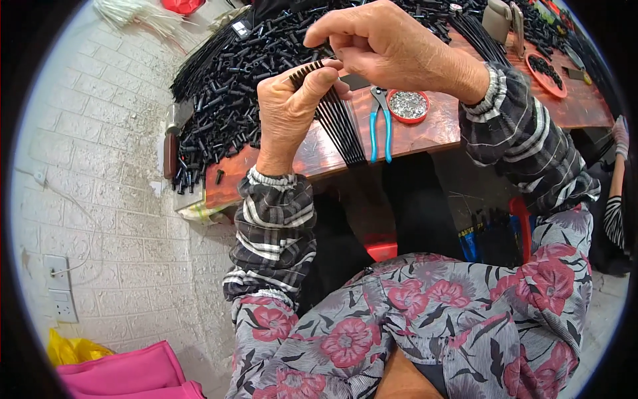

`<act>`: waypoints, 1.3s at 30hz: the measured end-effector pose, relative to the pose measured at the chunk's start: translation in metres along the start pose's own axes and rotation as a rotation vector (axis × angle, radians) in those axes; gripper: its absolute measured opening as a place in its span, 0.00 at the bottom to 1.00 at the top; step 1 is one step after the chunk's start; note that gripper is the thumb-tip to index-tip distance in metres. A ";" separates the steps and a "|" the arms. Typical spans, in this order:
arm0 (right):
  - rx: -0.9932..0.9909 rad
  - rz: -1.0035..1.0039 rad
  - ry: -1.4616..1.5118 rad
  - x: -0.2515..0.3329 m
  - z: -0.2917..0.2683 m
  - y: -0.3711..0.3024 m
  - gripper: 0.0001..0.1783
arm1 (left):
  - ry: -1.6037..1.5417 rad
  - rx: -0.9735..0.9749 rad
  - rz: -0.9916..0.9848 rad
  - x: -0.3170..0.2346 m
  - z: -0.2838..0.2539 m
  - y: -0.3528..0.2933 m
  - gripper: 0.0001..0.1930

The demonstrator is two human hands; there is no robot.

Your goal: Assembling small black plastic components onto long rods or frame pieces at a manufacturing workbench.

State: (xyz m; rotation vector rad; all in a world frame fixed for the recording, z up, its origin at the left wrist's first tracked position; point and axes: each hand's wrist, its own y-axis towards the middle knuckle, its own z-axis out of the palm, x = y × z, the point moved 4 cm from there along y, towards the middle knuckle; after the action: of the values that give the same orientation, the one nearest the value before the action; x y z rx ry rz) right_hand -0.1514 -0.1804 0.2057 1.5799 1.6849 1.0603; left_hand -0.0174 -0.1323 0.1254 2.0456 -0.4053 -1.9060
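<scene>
In my left hand (289,103) is a bundle of thin black rods (339,128), gripped with the thumb across it. Their upper ends fan out in a row above the thumb, and their lower lengths slant down over the table's front edge. My right hand (399,53) hovers right beside those upper ends. Its fingers are curled in with the index finger partly extended; whatever sits in them, if anything, is hidden. Pliers with blue handles (380,126) lie to the right of the rods. Touching distance from them is a red dish (409,121) of small silver metal pieces.
A large heap of black tubular parts (226,100) covers the table's left and back. At right stand an orange-red dish (557,92) of black pieces and a beige cup (495,21). A white brick wall (119,173) borders the left. Another person's gloved hand (620,136) shows far right.
</scene>
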 end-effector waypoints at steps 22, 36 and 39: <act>0.944 0.661 0.226 -0.033 0.043 -0.077 0.19 | -0.316 0.043 -0.001 -0.003 -0.001 -0.007 0.09; 0.686 0.313 0.517 -0.003 0.140 -0.095 0.09 | -0.525 0.014 -0.011 0.067 -0.037 -0.017 0.34; 0.498 0.281 0.502 0.004 0.116 -0.098 0.11 | 0.370 -0.031 -0.030 0.104 -0.017 -0.016 0.25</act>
State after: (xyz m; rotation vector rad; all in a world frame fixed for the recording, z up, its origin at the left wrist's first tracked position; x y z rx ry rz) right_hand -0.1048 -0.1561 0.0632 2.0286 2.2384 1.3314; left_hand 0.0067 -0.1599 0.0251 2.3290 -0.2524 -1.4894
